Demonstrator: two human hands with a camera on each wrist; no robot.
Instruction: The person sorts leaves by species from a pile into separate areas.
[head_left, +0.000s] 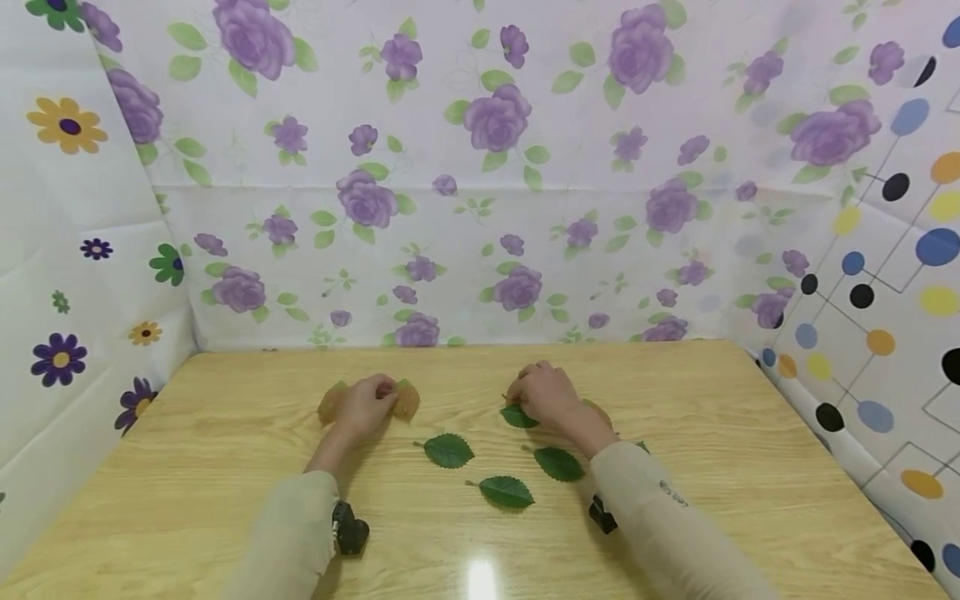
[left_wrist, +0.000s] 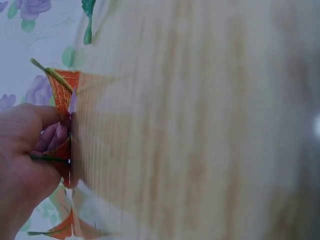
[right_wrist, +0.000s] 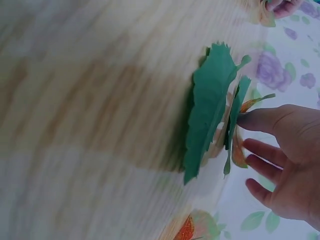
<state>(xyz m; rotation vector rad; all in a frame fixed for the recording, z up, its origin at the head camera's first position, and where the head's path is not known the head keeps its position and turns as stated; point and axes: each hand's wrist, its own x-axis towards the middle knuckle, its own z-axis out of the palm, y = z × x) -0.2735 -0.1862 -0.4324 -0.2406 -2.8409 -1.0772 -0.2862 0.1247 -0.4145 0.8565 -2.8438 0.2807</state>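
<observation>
Left hand (head_left: 365,406) pinched orange leaves (left_wrist: 62,95) at the table's (head_left: 675,533) far left; right hand (head_left: 546,394), fingers apparently loose and straight, pressed a green leaf (head_left: 517,416). Three more green leaves (head_left: 506,491) lay nearby. A sleeve could've swept those light leaves off.

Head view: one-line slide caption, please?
Left hand grips orange leaves; right hand touches a green leaf.

Head camera: above and behind hands, facing forward and down across desk (head_left: 675,517) toward flowered backdrop (head_left: 480,208), moderate distance. Left wrist camera: very near, rolled sideways, desk filling frame right, left hand (left_wrist: 22,165) lower left. Right wrist camera: very near, rolled sideways, right hand (right_wrist: 287,165) frame right. All views share desk.
</observation>
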